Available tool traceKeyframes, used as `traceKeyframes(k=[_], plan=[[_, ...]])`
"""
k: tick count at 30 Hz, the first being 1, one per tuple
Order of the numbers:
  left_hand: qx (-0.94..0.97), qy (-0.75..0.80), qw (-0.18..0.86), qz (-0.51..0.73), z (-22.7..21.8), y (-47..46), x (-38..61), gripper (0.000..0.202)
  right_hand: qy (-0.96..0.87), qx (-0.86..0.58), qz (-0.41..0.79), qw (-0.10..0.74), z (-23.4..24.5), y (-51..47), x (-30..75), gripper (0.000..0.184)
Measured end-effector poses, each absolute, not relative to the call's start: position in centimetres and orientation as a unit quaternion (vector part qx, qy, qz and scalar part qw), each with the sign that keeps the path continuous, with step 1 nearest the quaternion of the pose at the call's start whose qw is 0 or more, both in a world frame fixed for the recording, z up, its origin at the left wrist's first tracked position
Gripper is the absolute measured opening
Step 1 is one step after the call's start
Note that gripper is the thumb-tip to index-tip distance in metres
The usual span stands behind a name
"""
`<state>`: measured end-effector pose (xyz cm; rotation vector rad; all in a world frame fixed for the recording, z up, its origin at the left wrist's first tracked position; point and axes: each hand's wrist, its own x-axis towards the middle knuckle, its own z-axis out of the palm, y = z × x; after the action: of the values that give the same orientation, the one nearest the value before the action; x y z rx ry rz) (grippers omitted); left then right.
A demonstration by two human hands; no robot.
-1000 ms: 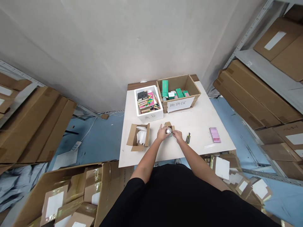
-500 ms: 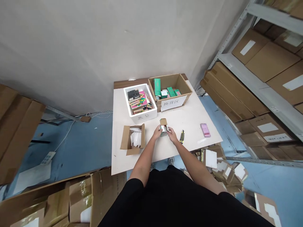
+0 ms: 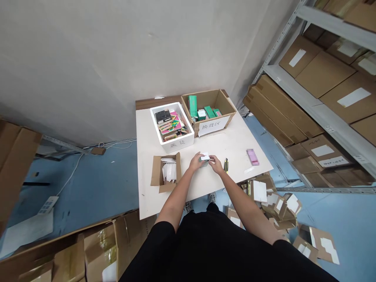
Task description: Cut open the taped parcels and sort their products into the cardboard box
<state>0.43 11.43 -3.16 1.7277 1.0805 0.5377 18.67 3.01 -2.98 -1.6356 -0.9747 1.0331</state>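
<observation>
A small green-and-white box is between my hands over the near middle of the table, white face up. My left hand grips its left side. The fingers of my right hand are closed at its right edge. A black-and-yellow utility knife lies just right of my right hand. To the left stands an open cardboard box with white paper or packets inside.
Behind stand a white foam box of mixed packages and a cardboard carton holding green boxes. A blurred pink item lies at the table's right. Loaded shelves rise at right; cartons litter the floor.
The small box's raised flap, with its brown inside, has folded down, and its white top now shows. Both hands stay on the box. The view has shifted slightly.
</observation>
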Motion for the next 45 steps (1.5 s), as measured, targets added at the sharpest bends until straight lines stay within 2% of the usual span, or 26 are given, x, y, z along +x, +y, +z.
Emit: traceKeyframes(k=[5, 11, 14, 18, 21, 24, 26, 28, 30, 33, 37, 41, 45], plan=[[0.717, 0.461, 0.483, 0.199, -2.5, 11.1, 0.5, 0.047, -0.411, -0.701, 0.381, 0.440, -2.4, 3.0, 18.3, 0.024], [0.731, 0.452, 0.467, 0.210, -2.6, 9.8, -0.3, 0.028, -0.405, -0.697, 0.371, 0.462, -2.9, 2.9, 17.6, 0.021], [0.748, 0.429, 0.454, 0.225, -2.7, 9.3, -0.8, 0.027, -0.404, -0.700, 0.363, 0.464, -3.5, 2.6, 17.7, 0.021], [0.753, 0.429, 0.448, 0.220, -3.3, 8.8, -0.9, 0.038, -0.417, -0.676, 0.389, 0.466, -4.5, 2.1, 18.2, 0.029], [0.705, 0.478, 0.464, 0.244, -4.3, 8.3, 0.0, 0.042, -0.384, -0.658, 0.437, 0.478, -5.6, 2.7, 18.6, 0.044], [0.627, 0.536, 0.480, 0.298, -5.3, 8.5, 2.0, 0.067, -0.329, -0.645, 0.479, 0.497, -6.9, 4.2, 18.9, 0.061], [0.579, 0.566, 0.489, 0.323, -5.8, 9.4, 3.6, 0.084, -0.310, -0.635, 0.505, 0.495, -7.5, 5.6, 19.2, 0.065], [0.551, 0.586, 0.493, 0.333, -5.9, 10.9, 4.9, 0.084, -0.294, -0.624, 0.532, 0.490, -7.9, 7.3, 19.5, 0.065], [0.546, 0.588, 0.496, 0.332, -5.4, 12.8, 5.8, 0.075, -0.278, -0.616, 0.552, 0.489, -7.7, 9.1, 20.2, 0.067], [0.560, 0.576, 0.495, 0.331, -3.9, 15.7, 6.7, 0.072, -0.270, -0.604, 0.557, 0.502, -6.4, 12.1, 21.6, 0.070], [0.601, 0.543, 0.466, 0.357, -0.6, 19.0, 7.7, 0.072, -0.319, -0.589, 0.525, 0.525, -3.2, 16.1, 24.4, 0.062], [0.622, 0.503, 0.433, 0.415, 4.1, 22.7, 9.3, 0.066, -0.394, -0.558, 0.475, 0.555, 1.4, 20.8, 27.5, 0.057], [0.642, 0.457, 0.403, 0.465, 9.8, 28.5, 11.8, 0.067, -0.452, -0.517, 0.423, 0.592, 6.8, 27.1, 30.3, 0.059]])
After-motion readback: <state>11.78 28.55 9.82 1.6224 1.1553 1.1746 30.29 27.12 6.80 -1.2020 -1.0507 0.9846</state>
